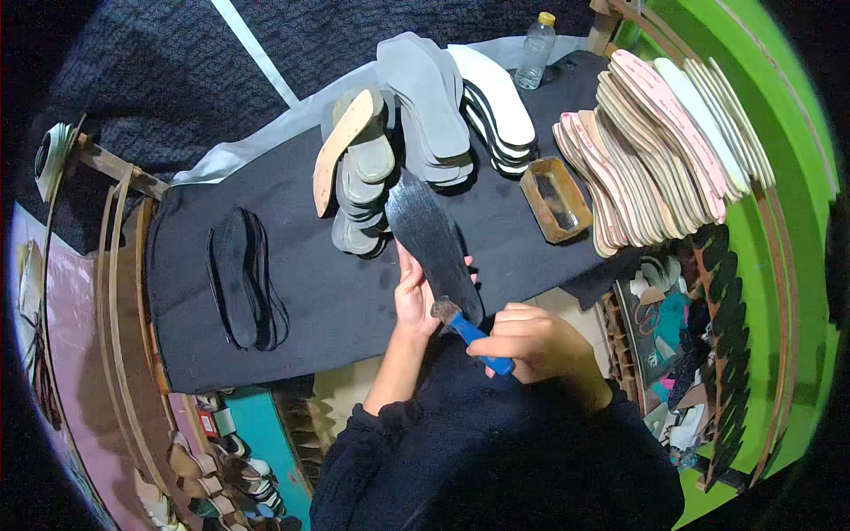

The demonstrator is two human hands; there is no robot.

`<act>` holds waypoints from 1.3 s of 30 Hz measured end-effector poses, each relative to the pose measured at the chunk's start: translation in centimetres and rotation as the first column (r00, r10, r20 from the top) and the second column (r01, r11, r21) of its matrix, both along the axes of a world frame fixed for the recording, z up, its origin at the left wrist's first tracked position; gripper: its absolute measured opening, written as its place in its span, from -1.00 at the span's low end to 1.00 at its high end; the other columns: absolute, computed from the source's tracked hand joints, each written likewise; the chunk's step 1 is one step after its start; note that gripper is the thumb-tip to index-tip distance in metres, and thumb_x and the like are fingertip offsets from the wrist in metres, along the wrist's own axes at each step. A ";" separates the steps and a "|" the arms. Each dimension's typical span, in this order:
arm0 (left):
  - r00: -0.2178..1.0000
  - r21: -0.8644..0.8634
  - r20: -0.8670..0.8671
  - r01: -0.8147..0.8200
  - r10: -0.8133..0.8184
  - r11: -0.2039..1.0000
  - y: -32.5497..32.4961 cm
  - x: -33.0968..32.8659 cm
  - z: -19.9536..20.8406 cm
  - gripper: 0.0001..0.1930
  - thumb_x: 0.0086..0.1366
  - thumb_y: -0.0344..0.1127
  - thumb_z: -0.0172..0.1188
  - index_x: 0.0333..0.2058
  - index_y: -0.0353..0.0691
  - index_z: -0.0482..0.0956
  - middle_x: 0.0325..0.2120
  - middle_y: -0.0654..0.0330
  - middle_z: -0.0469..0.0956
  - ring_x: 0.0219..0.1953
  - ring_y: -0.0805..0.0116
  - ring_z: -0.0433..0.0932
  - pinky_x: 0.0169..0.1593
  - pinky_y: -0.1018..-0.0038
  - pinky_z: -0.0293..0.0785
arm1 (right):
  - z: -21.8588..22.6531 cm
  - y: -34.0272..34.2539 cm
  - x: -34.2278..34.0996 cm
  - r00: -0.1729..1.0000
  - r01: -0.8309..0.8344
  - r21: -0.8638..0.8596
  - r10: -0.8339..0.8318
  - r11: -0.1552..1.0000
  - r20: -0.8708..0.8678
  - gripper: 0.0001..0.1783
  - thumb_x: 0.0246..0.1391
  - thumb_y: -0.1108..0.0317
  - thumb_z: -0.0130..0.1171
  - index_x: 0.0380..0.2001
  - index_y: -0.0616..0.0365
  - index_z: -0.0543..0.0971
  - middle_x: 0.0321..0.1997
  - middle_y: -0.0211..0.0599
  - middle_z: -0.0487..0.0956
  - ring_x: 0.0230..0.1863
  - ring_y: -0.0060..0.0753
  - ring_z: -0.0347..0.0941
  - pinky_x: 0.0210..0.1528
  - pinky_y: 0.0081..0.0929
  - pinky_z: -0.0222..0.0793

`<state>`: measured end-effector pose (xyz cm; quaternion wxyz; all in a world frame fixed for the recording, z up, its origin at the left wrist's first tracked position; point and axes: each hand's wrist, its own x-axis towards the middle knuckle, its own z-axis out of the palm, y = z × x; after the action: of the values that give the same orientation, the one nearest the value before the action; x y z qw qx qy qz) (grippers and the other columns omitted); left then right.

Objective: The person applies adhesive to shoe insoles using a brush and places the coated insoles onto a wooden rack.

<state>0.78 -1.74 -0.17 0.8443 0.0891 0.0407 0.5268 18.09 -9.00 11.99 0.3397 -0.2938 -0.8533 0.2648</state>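
Observation:
My left hand [413, 299] is closed on a black shoe insole [431, 234], gripping it from beneath with fingertips showing along its right edge. The insole's upper face has a wet-looking sheen. A glue brush with a blue handle [479, 343] is held in my right hand [542, 343], fingers wrapped round the handle. Its dark, stubby bristles meet or hover just over the insole's near left edge; I cannot tell which. Beyond the insole lie overlapping grey insoles [423, 88] and a stack of smaller grey ones topped by a tan insole [343, 146].
Several black insoles [248, 279] lie at the table's left. White-topped black insoles [496, 93], a clear bottle [535, 53] and an open brown container [556, 202] stand beyond. A long row of pink and beige insoles [660, 146] fills the right. Shelves of shoe parts [668, 345] flank the table [332, 305].

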 end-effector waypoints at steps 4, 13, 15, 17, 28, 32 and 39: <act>0.999 -0.026 0.038 -0.026 0.027 0.999 -0.1 0.0 -0.1 -0.48 0.38 -0.22 -0.29 0.25 0.45 -0.14 0.15 -0.04 0.17 0.06 -0.27 0.32 -0.01 -0.21 0.35 | -0.3 -0.1 0.1 0.998 -0.056 -0.046 0.058 0.997 0.034 -0.72 -0.31 0.47 0.25 -0.39 0.07 0.51 -0.61 -0.42 0.39 -0.51 -0.31 0.37 -0.40 -0.43 0.25; 0.998 0.007 -0.052 -0.043 0.043 0.999 -0.1 0.1 -0.2 -0.48 0.38 -0.20 -0.28 0.26 0.41 -0.14 0.14 -0.05 0.20 0.03 -0.26 0.36 -0.06 -0.18 0.41 | -0.4 0.1 -0.1 0.998 0.050 0.033 -0.049 0.998 -0.025 -0.71 -0.33 0.45 0.28 -0.39 0.04 0.52 -0.62 -0.42 0.39 -0.49 -0.33 0.38 -0.40 -0.43 0.26; 0.998 0.010 -0.061 -0.033 0.033 0.999 -0.1 0.2 0.0 -0.48 0.38 -0.20 -0.28 0.26 0.42 -0.15 0.14 -0.05 0.19 0.03 -0.26 0.36 -0.06 -0.18 0.41 | -0.3 -0.1 0.1 1.000 0.025 0.010 -0.025 1.000 -0.011 -0.71 -0.34 0.46 0.27 -0.41 0.05 0.51 -0.62 -0.42 0.39 -0.50 -0.34 0.38 -0.40 -0.42 0.26; 0.997 0.012 -0.071 -0.029 0.029 1.000 -0.3 0.1 0.1 -0.48 0.38 -0.21 -0.28 0.26 0.42 -0.15 0.14 -0.04 0.19 0.03 -0.26 0.36 -0.06 -0.19 0.41 | -0.1 -0.3 0.3 1.000 -0.006 -0.015 0.006 1.000 0.001 -0.72 -0.35 0.46 0.27 -0.42 0.06 0.51 -0.62 -0.42 0.40 -0.50 -0.34 0.38 -0.41 -0.42 0.26; 0.998 0.090 -0.055 0.031 -0.026 0.995 -0.5 0.3 0.7 -0.50 0.39 -0.23 -0.31 0.24 0.43 -0.11 0.12 -0.08 0.19 -0.03 -0.30 0.40 -0.14 -0.18 0.48 | 2.2 0.2 4.9 0.662 0.749 0.290 -0.671 0.595 -0.333 -0.57 -0.42 0.68 0.06 -0.33 0.18 0.60 -0.49 -0.24 0.56 -0.60 -0.34 0.42 -0.47 -0.51 0.34; 0.997 0.102 -0.070 0.030 -0.022 0.994 -0.5 0.5 0.6 -0.50 0.39 -0.22 -0.32 0.24 0.42 -0.11 0.11 -0.12 0.20 -0.03 -0.30 0.39 -0.13 -0.17 0.48 | 0.5 2.2 6.2 0.489 0.869 0.209 -0.840 0.448 -0.235 -0.76 -0.15 0.61 0.14 -0.31 0.22 0.56 -0.39 -0.17 0.58 -0.46 -0.32 0.53 -0.35 -0.52 0.39; 0.993 0.094 -0.115 0.042 -0.031 0.995 -0.5 0.3 0.6 -0.48 0.38 -0.23 -0.25 0.24 0.44 -0.12 0.12 -0.09 0.20 -0.02 -0.30 0.39 -0.12 -0.20 0.45 | -2.9 4.0 7.2 0.482 0.875 0.047 -0.861 0.481 -0.161 -0.83 -0.07 0.47 0.18 -0.33 0.20 0.56 -0.32 -0.15 0.59 -0.27 -0.17 0.54 -0.21 -0.42 0.38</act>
<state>1.12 -2.24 0.48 0.8448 0.1601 0.0613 0.5069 25.32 -5.02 9.05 0.4926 -0.6478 -0.5808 0.0203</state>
